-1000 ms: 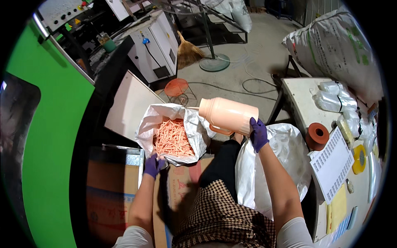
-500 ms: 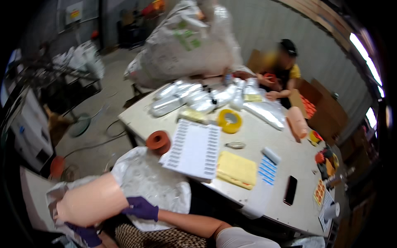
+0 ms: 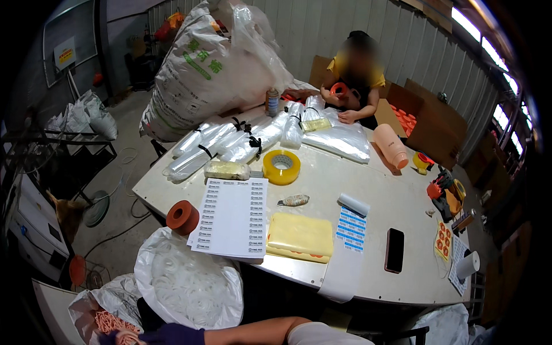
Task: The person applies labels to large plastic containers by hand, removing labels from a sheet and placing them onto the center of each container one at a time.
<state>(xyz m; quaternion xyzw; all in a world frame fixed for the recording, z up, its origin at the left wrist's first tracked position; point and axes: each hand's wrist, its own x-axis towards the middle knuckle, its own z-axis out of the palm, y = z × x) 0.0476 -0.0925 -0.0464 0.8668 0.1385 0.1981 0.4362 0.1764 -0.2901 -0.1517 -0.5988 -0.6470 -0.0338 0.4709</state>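
My right hand (image 3: 169, 334), in a purple glove, reaches left along the lower edge. It is at a white sack (image 3: 118, 293) of pinkish-orange pieces (image 3: 115, 322). Its fingers are blurred and partly cut off, and some of those pieces overlap them; whether it grips any is unclear. I cannot make out my left hand. Close by, a second white sack (image 3: 225, 287) holds many clear rings (image 3: 184, 284). A peach plastic bottle (image 3: 391, 146) lies at the far right of the table.
The white table (image 3: 299, 241) bears label sheets (image 3: 233, 221), brown tape (image 3: 183, 217), yellow tape (image 3: 282, 167), a yellow pad (image 3: 299, 237), bundled clear bags (image 3: 253, 138), a utility knife (image 3: 294, 200) and a phone (image 3: 394, 250). Across it sits a co-worker (image 3: 359, 75) holding a red-orange ring-shaped piece (image 3: 339, 90).
The large peach container that both gloved hands held is out of view. My right hand has moved down and left to the sack of pinkish-orange pieces. The view has shifted.
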